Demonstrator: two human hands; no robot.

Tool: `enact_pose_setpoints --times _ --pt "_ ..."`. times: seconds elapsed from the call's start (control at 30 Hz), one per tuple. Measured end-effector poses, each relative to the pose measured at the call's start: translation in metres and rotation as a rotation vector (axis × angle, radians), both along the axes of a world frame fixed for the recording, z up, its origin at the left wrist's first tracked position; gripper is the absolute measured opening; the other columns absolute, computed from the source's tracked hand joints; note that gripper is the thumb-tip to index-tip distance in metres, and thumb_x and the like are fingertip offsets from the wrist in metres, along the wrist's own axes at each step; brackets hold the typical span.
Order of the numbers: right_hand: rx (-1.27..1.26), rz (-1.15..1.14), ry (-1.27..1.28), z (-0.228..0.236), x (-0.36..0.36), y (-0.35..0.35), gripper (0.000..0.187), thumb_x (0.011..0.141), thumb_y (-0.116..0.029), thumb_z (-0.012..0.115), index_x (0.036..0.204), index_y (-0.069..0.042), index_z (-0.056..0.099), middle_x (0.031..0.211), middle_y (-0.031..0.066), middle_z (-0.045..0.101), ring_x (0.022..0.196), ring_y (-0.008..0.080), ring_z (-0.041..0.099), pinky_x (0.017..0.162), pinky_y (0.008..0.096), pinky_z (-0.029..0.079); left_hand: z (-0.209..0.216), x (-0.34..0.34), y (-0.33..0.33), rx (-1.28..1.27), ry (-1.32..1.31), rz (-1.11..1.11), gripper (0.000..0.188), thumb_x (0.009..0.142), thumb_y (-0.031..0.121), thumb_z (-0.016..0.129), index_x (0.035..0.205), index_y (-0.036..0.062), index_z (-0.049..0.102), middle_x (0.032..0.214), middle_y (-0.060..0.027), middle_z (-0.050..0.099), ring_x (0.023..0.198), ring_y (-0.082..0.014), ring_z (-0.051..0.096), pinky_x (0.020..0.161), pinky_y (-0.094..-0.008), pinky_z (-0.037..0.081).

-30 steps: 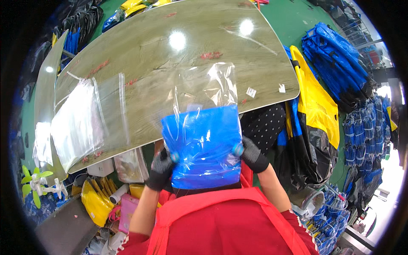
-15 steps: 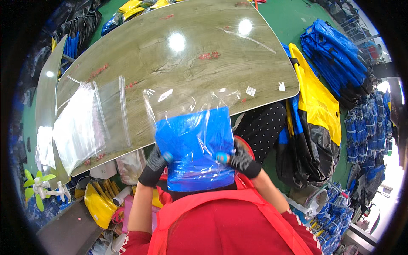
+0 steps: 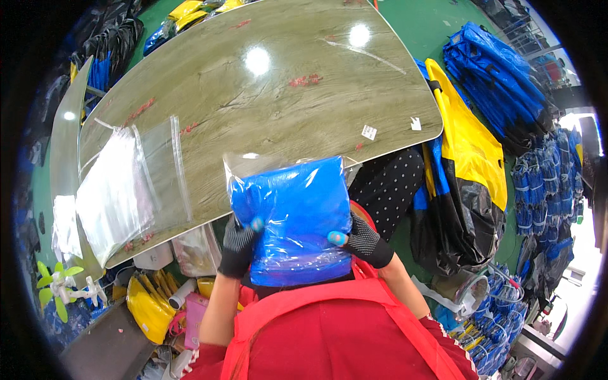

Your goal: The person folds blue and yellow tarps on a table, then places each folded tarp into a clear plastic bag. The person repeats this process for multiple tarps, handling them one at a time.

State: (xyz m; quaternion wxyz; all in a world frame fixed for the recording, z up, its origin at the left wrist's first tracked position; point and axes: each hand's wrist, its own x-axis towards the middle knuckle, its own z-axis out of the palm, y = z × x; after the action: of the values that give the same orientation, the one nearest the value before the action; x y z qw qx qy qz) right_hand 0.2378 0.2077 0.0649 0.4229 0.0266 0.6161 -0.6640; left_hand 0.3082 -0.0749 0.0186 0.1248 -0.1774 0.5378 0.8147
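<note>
Bundle (image 3: 297, 206), blue, folded, inside clear bag (image 3: 235, 166), at near edge of table (image 3: 304, 114); left hand (image 3: 240, 246) and right hand (image 3: 365, 241) each gripping one side. Step, seemingly: settling contents. Next move likely calls for even side grip.

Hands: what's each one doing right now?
Left hand: closed on the left side of the bagged blue bundle.
Right hand: closed on its right side.

I see the packet (image 3: 297, 212) between the left hand (image 3: 239, 248) and the right hand (image 3: 365, 242), at the near side of the table (image 3: 285, 114). Sleeves (image 3: 117, 190) lie on its left end, a label (image 3: 369, 132) towards its right edge (a scrap (image 3: 415, 125) sits just right of that). Sacks (image 3: 472, 136) are right of the table; a fan (image 3: 59, 284), near left; bundles (image 3: 188, 11), far left.
</note>
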Motion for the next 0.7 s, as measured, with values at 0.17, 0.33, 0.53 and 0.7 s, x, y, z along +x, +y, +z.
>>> enact_pose_setpoints --times 0.17,0.33,0.53,0.7 --pt "-0.069 -0.067 0.077 0.003 0.035 0.016 0.09 0.082 -0.041 0.073 0.148 -0.003 0.025 0.14 0.0173 0.044 0.13 0.0269 0.042 0.108 0.0389 0.035 -0.006 0.046 0.003 -0.027 -0.409 0.048 0.09 0.078 0.038 0.078 0.147 0.0052 0.03 0.136 -0.0099 0.051 0.122 -0.0223 0.048 0.103 -0.0344 0.039" --pt "-0.233 -0.087 0.11 -0.003 -0.007 0.015 0.074 0.09 -0.038 0.06 0.147 -0.004 0.027 0.144 0.0116 0.041 0.131 0.0226 0.04 0.111 0.0366 0.03 0.013 0.009 -0.011 -0.322 -0.071 -0.3 0.07 0.071 0.035 0.082 0.124 0.0056 0.046 0.114 -0.0099 0.06 0.11 -0.0191 0.055 0.096 -0.0371 0.045" --pt "-0.332 -0.19 0.127 0.014 -0.121 -0.005 0.035 0.093 -0.03 0.06 0.118 -0.005 0.057 0.109 0.0045 0.062 0.101 0.0116 0.056 0.089 0.0262 0.046 0.083 -0.09 -0.018 -0.718 0.426 -0.22 0.06 0.083 0.037 0.068 0.13 0.0025 0.054 0.144 -0.0183 0.042 0.136 -0.0307 0.035 0.113 -0.0387 0.024" --pt "-0.295 -0.294 0.566 0.046 -0.138 -0.019 0.031 0.087 -0.023 0.069 0.111 -0.005 0.062 0.103 0.0018 0.063 0.096 0.0104 0.056 0.087 0.0258 0.045 0.101 -0.115 -0.022 -0.028 0.678 0.106 0.069 0.09 0.034 0.062 0.147 0.0074 0.031 0.154 -0.0166 0.027 0.142 -0.0302 0.027 0.112 -0.039 0.028"
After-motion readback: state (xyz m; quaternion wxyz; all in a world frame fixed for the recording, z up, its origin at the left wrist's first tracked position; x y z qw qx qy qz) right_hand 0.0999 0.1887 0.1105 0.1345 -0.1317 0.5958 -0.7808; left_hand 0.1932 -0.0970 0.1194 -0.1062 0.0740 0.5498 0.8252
